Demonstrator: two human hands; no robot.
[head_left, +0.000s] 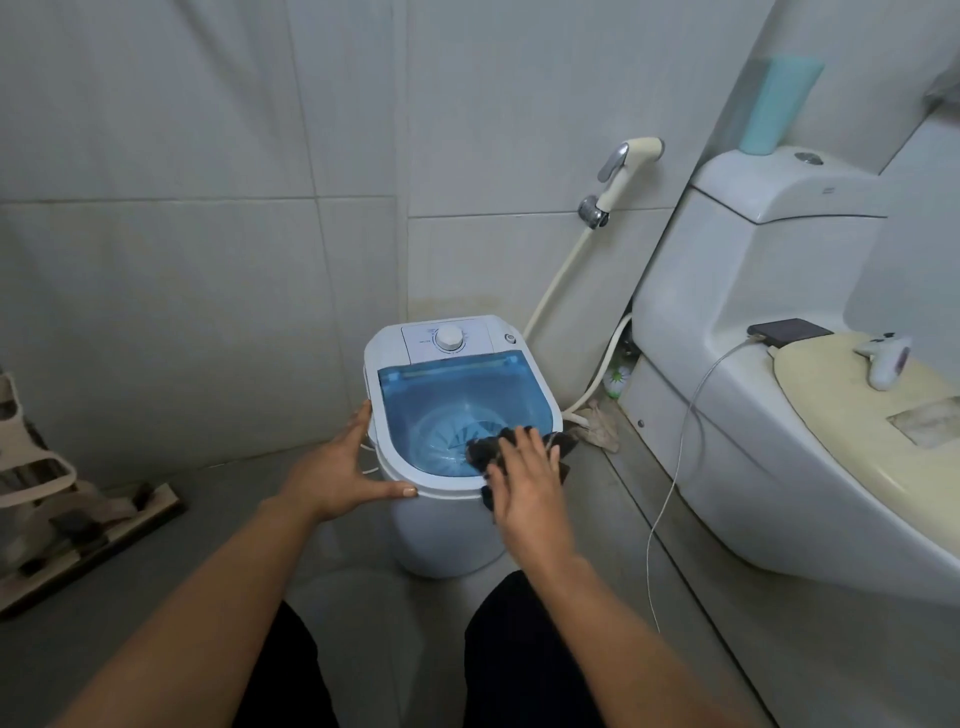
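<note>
two hands on a small white washing machine (447, 540) standing on the tiled bathroom floor (675, 649), in the corner by the wall. left hand (340, 475) is open, fingers straight and flat against the machine's left side just under the rim, thumb stretched along the front rim; it grips nothing. right hand (527, 480) is open too, fingers spread and lying flat on a dark cloth (480, 451), pressing it down, not curled round it. the dark cloth sits at the machine's front right, draped over the rim, part over the blue opening (457, 395), part hanging down outside by the thumb. ribbed round plate at the tub bottom shows blue; cannot tell if a clear lid covers it or the tub is open. white dial (448, 339) on the control panel at the back of the machine, small button to its right.

person's knees in black trousers (519, 649) at the bottom, just in front of the machine. toilet (779, 415) to the right, near the machine but apart. on its closed cream seat lid (831, 405): a white handheld device (885, 364); a dark flat gadget (789, 332) just behind the lid, with a white cable (675, 467) running down to the floor. teal bottle (774, 104) on the tank. bidet sprayer (626, 174) hangs on the wall behind, its hose dropping down behind the machine. flat mop head (104, 535) on the floor far left.
</note>
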